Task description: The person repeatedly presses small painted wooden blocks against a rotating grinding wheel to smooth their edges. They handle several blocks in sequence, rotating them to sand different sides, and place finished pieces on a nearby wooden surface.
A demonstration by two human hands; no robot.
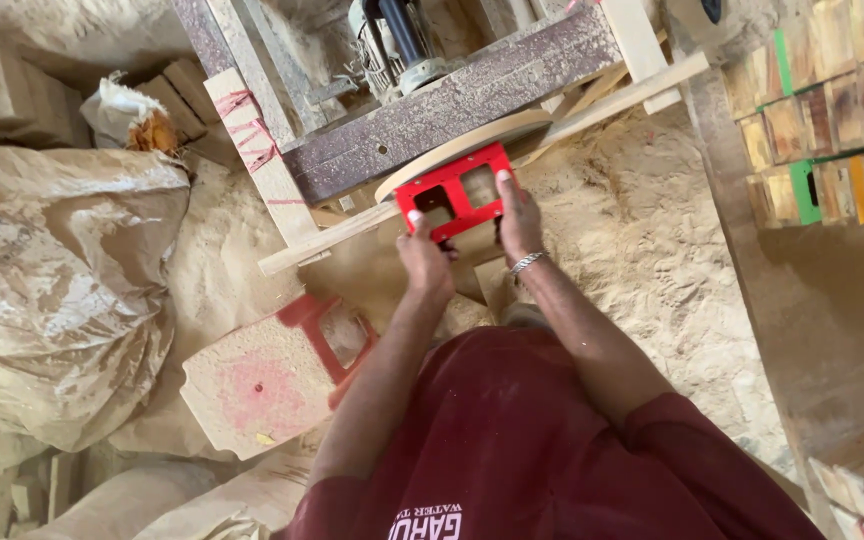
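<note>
1. Red frame piece (pixel 455 190): painted wood by the look, smooth, slight sheen.
2. Round disc (pixel 452 150): bare pale wood, matt.
3. Worktop (pixel 472 95): dark board, rough, dust-speckled.
4. Floor (pixel 642 240): loose sawdust, coarse.
5. Sacks (pixel 52 290): woven cloth, matt, dusty.
6. Bracelet (pixel 526 262): shiny metal.
7. Shirt (pixel 532 450): maroon cloth, matt.
8. Stacked blocks (pixel 832 110): glossy varnished wood.

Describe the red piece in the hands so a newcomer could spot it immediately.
Start at the long dusty wooden beam crossing the top of the view. Just below it, against a pale round disc, both hands hold a flat red frame. Its two square cut-outs and bright red paint distinguish it from the bare wood around.
</note>
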